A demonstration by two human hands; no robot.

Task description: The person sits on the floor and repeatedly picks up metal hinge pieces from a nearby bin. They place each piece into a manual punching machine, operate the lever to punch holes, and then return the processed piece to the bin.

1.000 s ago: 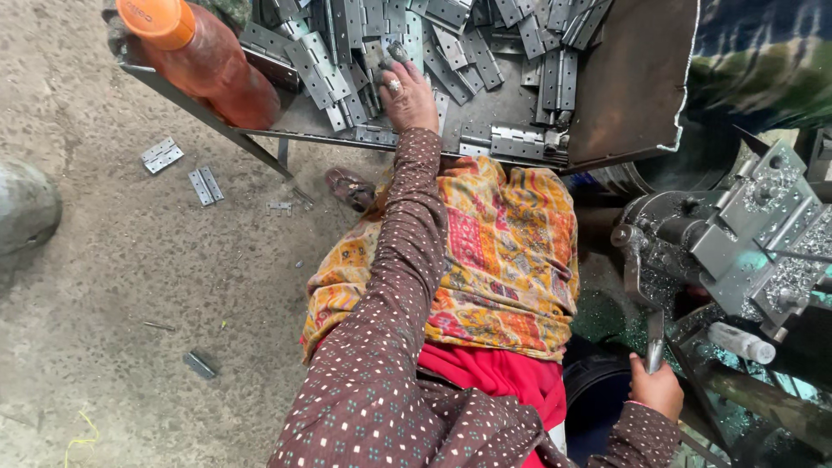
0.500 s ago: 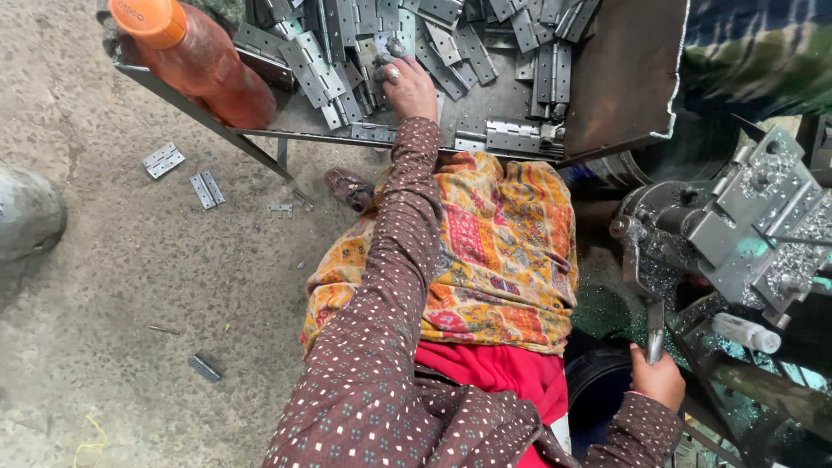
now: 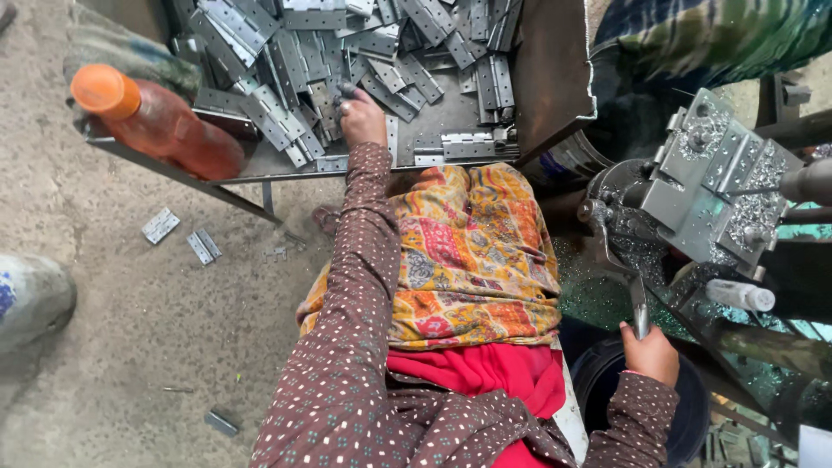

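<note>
left hand point(image 3: 362, 120) pinches a grey hinge point(image 3: 345, 91) in the tray point(image 3: 555, 78) (orange-capped bottle point(image 3: 160, 123) beside); right hand point(image 3: 650, 354) clenches the lever point(image 3: 637, 308).

Grey metal hinges point(image 3: 364, 52) heaped flat in tray; steel lever point(image 3: 626, 277) slanting down from machine.

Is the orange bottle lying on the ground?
No, the orange bottle lies on the edge of the metal tray, above the ground.

My left hand point(image 3: 362, 121) reaches into the metal tray point(image 3: 555, 78) of grey hinges point(image 3: 286, 113), fingers on one, while my right hand point(image 3: 650, 354) grips the machine's lever point(image 3: 626, 277).
</note>
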